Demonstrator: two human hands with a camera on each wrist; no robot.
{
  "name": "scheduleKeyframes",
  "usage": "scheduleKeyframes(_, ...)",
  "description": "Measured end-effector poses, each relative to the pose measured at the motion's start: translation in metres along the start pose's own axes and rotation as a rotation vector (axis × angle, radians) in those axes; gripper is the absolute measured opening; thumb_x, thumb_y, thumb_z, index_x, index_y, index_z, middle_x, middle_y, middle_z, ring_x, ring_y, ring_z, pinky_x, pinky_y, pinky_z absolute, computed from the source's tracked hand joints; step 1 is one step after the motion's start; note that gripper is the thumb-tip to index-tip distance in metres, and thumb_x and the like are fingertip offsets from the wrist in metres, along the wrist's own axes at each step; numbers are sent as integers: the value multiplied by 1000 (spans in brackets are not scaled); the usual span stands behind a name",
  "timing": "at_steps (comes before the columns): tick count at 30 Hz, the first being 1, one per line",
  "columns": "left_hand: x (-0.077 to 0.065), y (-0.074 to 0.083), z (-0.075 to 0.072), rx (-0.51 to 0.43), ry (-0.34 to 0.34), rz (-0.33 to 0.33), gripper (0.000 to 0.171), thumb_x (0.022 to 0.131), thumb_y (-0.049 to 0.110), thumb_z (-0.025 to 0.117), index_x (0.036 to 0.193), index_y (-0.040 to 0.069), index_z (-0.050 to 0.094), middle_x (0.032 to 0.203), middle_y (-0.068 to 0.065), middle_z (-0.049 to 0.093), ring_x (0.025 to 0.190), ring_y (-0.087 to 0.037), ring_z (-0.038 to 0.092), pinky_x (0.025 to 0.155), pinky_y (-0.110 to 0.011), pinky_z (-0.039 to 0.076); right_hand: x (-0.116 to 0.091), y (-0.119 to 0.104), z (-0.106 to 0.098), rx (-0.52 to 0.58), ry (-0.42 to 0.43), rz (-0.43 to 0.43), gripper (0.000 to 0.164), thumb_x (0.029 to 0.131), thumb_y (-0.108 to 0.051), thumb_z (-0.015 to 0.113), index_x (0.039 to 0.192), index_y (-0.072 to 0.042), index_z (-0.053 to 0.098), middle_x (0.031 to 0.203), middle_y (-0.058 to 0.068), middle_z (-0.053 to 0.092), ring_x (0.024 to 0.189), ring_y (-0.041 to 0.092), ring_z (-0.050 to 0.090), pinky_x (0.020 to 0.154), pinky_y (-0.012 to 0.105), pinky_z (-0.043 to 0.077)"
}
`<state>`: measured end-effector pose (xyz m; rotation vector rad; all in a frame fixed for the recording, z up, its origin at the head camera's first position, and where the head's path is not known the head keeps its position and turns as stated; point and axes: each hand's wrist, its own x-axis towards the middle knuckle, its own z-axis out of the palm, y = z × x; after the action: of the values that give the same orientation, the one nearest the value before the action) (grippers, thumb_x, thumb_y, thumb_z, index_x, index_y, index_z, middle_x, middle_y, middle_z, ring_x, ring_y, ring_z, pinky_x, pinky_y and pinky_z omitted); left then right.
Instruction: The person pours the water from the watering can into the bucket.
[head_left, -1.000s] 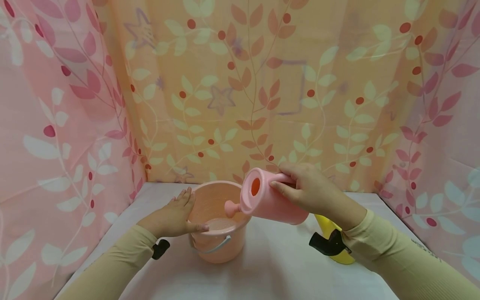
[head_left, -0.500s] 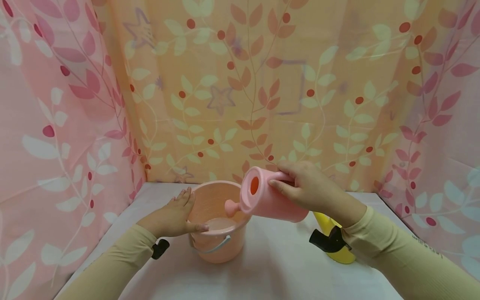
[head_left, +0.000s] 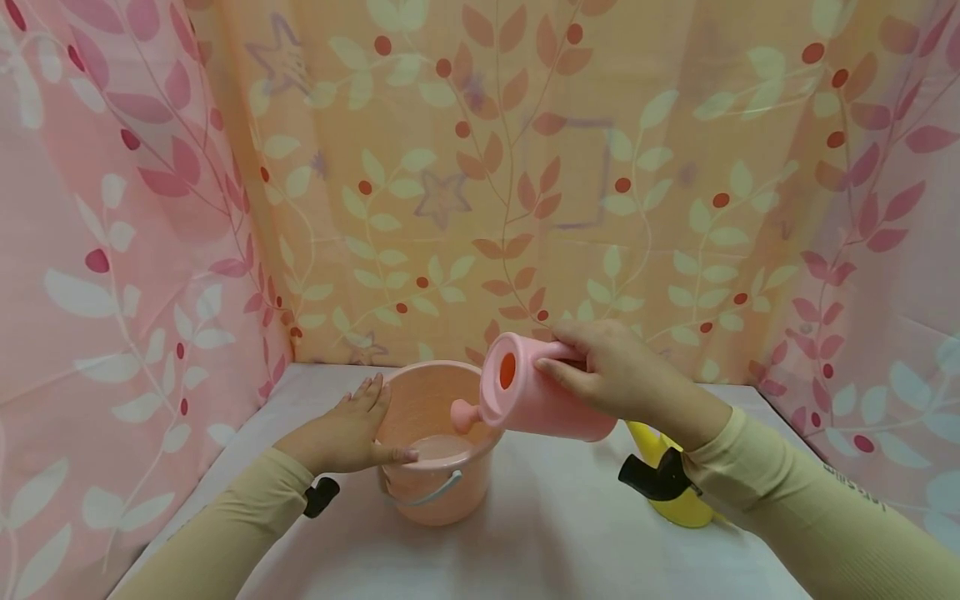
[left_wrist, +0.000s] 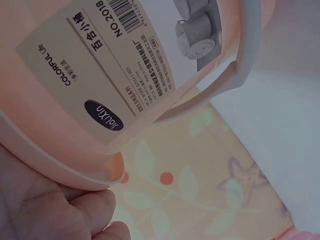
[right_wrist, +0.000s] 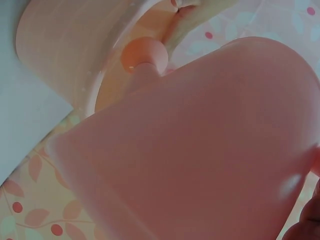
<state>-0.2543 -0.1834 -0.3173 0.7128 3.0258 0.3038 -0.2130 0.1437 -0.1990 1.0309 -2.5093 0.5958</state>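
Observation:
My right hand (head_left: pixel 615 371) grips the handle of a pink watering can (head_left: pixel 551 404), which is held off the table and tilted left. Its sprinkler head (head_left: pixel 465 415) hangs inside the mouth of a peach-coloured bucket (head_left: pixel 442 500). My left hand (head_left: pixel 348 433) rests on the bucket's left rim with fingers extended and the thumb over the near side. A little clear liquid shows at the bottom of the bucket. In the left wrist view a printed label (left_wrist: pixel 107 60) and the grey handle (left_wrist: pixel 247 50) appear on the bucket's side. The right wrist view is mostly filled by the can's body (right_wrist: pixel 200 145).
A yellow object (head_left: pixel 682 508) stands on the white tabletop (head_left: pixel 585 533), partly hidden behind my right wrist. Black wrist mounts (head_left: pixel 652 483) stick out from both sleeves. Leaf-patterned curtains (head_left: pixel 510 167) enclose the back and both sides.
The base of the watering can has risen slightly, tilting it a bit more towards the bucket. My left hand and the bucket have stayed in place.

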Motion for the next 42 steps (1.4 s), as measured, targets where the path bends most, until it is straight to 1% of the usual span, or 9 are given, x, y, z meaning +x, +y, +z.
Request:
scheduleKeyframes(12,0,0,2,7,-9,-20,118,70,79,45,140,-12,18,147,-30,9,136,-41,8,106,-57,14,3,1,-1,-13,-13,-11,19,83,-21,67,73,-14,53,56,-7,44,53,9,44,48,23,42)
scheduleKeyframes(14,0,0,1,4,-8,-17,118,70,79,45,140,-12,18,147,-31,9,136,-42,8,106,-57,14,4,1,-1,-8,-18,-15,17,84,-21,67,75,-13,54,58,-7,47,54,9,46,49,23,44)
scheduleKeyframes(17,0,1,1,3,-9,-19,118,70,79,45,140,-12,17,147,-31,9,136,-42,8,106,-57,14,5,1,-1,3,-25,-26,11,85,-21,66,83,-13,59,64,-7,53,58,8,50,52,23,47)
scheduleKeyframes(21,0,0,2,9,-13,-29,119,70,80,45,141,-11,17,147,-29,8,136,-40,7,107,-56,14,6,1,-1,6,-28,-46,11,85,-22,66,87,-13,61,67,-7,55,60,8,51,53,23,48)
scheduleKeyframes(24,0,0,1,5,-10,-26,118,70,79,45,141,-11,17,147,-30,9,136,-41,8,107,-56,13,6,1,-1,3,-28,-56,12,85,-22,66,84,-13,58,65,-7,54,59,8,50,53,23,47)
scheduleKeyframes(28,0,1,-1,-9,-10,-20,117,71,78,47,140,-13,17,146,-31,9,136,-43,8,106,-57,13,7,2,-1,-12,-23,-70,12,85,-22,66,83,-14,57,64,-8,52,59,7,49,52,23,46)
scheduleKeyframes(32,0,0,0,-1,-15,-25,118,71,79,46,140,-12,17,147,-31,8,136,-42,7,107,-56,13,8,2,-1,-25,-15,-91,13,84,-20,67,81,-14,56,62,-8,51,57,7,48,52,23,45)
scheduleKeyframes(38,1,-1,1,1,-1,-21,118,70,78,47,140,-13,18,146,-32,9,135,-43,9,106,-57,14,9,3,-2,-47,-8,-103,11,83,-20,68,86,-13,60,65,-8,54,58,8,48,53,23,45)
scheduleKeyframes(42,1,0,0,2,-3,-25,118,70,78,47,140,-12,17,146,-31,8,135,-43,9,106,-57,14,10,5,-3,-80,2,-104,12,82,-20,68,82,-13,58,60,-9,49,56,8,45,52,24,43)
